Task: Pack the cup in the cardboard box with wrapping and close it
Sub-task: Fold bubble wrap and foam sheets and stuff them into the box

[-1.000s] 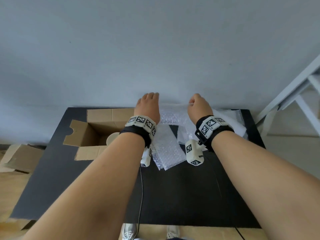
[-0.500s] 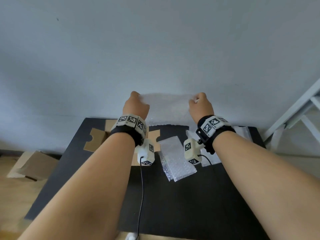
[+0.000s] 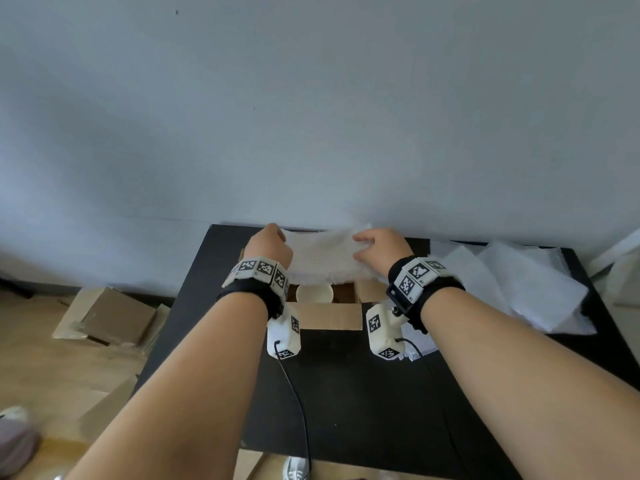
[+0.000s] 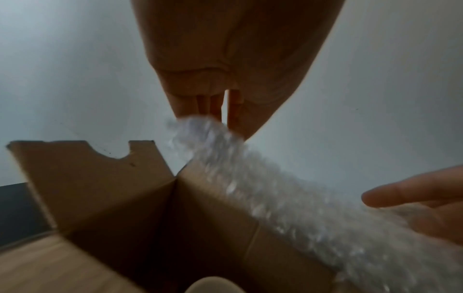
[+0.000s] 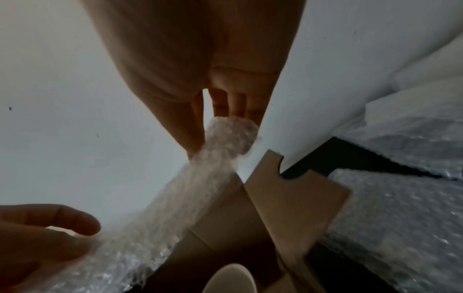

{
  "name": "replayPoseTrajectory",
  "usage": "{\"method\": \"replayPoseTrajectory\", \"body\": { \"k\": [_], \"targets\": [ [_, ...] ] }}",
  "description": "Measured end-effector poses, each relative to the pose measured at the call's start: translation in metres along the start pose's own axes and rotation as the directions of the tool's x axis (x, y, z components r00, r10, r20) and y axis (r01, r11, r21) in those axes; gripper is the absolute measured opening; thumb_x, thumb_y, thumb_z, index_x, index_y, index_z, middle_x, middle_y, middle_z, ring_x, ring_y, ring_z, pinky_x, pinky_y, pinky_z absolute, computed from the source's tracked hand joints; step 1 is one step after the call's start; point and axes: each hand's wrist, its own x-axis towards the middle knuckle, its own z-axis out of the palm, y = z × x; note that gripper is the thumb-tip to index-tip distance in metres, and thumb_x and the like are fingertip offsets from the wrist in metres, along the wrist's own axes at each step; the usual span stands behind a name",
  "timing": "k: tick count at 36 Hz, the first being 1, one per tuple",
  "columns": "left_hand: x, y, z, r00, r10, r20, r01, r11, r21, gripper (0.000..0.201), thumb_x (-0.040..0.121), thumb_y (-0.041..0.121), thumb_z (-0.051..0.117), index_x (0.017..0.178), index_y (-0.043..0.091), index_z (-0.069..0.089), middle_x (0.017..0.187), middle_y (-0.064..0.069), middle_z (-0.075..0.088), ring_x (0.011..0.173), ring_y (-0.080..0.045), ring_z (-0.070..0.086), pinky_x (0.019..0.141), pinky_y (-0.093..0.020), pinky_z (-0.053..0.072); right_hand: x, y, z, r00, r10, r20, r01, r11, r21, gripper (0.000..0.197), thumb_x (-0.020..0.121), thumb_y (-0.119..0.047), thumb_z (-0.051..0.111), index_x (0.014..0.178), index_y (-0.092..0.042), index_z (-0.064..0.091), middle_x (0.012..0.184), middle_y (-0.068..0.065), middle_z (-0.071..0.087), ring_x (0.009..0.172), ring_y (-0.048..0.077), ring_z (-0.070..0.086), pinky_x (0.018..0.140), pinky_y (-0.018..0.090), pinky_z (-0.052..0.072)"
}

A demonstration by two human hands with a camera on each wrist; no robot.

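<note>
Cup status: the off-white, round-rimmed cup (image 3: 314, 293) is already seated upright inside the open brown cardboard box (image 3: 329, 315), which stands toward the far edge of the black bench (image 3: 346, 393). Only the cup's rim is seen, from above and at the bottom of both wrist views, so whether anything is wrapped round its body cannot be told.

A translucent sheet of bubble wrap (image 3: 320, 256) is held stretched over the box opening, above the cup and not yet pushed in. Its left end is pinched by the left hand (image 3: 268, 245), fingers curled onto the sheet. Its right end is pinched between thumb and fingers of the right hand (image 3: 379, 249). So both grips are closed on the wrap. In the wrist views the sheet is seen running down from the fingertips across the far wall of the box.

All box flaps are open: the near flap lies flat toward the body and a notched side flap (image 4: 82, 168) stands up.

More bubble wrap sheets (image 3: 512, 289) are spread at the right far corner of the bench. Flattened spare cardboard (image 3: 114, 317) lies on the wooden floor to the left.

Judged progress:
- Done: cup in box, one sheet picked up and positioned.
- Left: sheet to be lowered and tucked around or over the cup, possibly more padding added, then flaps folded shut.
- Roughly mid-task; closing not started.
</note>
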Motion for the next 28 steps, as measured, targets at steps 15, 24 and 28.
{"method": "replayPoseTrajectory", "body": {
  "k": [15, 24, 28],
  "targets": [
    [0.015, -0.041, 0.027, 0.928, 0.169, 0.333, -0.31, 0.845, 0.435, 0.045, 0.089, 0.0, 0.047, 0.132, 0.013, 0.055, 0.13, -0.008, 0.054, 0.114, -0.027, 0.059, 0.094, -0.036, 0.051, 0.007, -0.018, 0.06, 0.966, 0.169, 0.197, 0.007, 0.743, -0.67, 0.027, 0.093, -0.012, 0.052, 0.118, -0.011, 0.064, 0.12, 0.009, 0.063, 0.11, 0.027, 0.059, 0.092, 0.032, 0.046],
    [0.021, -0.051, 0.045, 0.81, 0.336, 0.481, -0.586, 0.436, 0.683, 0.034, 0.096, 0.025, 0.042, 0.122, 0.021, 0.064, 0.127, -0.006, 0.055, 0.116, -0.024, 0.054, 0.103, -0.036, 0.034, 0.013, -0.017, 0.076, 0.954, 0.058, 0.295, 0.227, 0.504, -0.833, 0.018, 0.088, -0.015, 0.052, 0.098, -0.021, 0.065, 0.106, 0.001, 0.067, 0.113, 0.023, 0.052, 0.103, 0.038, 0.029],
    [0.025, -0.046, 0.044, 0.821, 0.324, 0.469, -0.57, 0.48, 0.667, 0.033, 0.094, 0.026, 0.047, 0.12, 0.02, 0.065, 0.124, -0.006, 0.054, 0.114, -0.024, 0.054, 0.1, -0.035, 0.039, 0.013, -0.018, 0.077, 0.958, 0.022, 0.285, 0.23, 0.533, -0.814, 0.021, 0.089, -0.014, 0.049, 0.102, -0.019, 0.065, 0.11, 0.003, 0.067, 0.112, 0.024, 0.056, 0.102, 0.036, 0.032]
  ]
}}
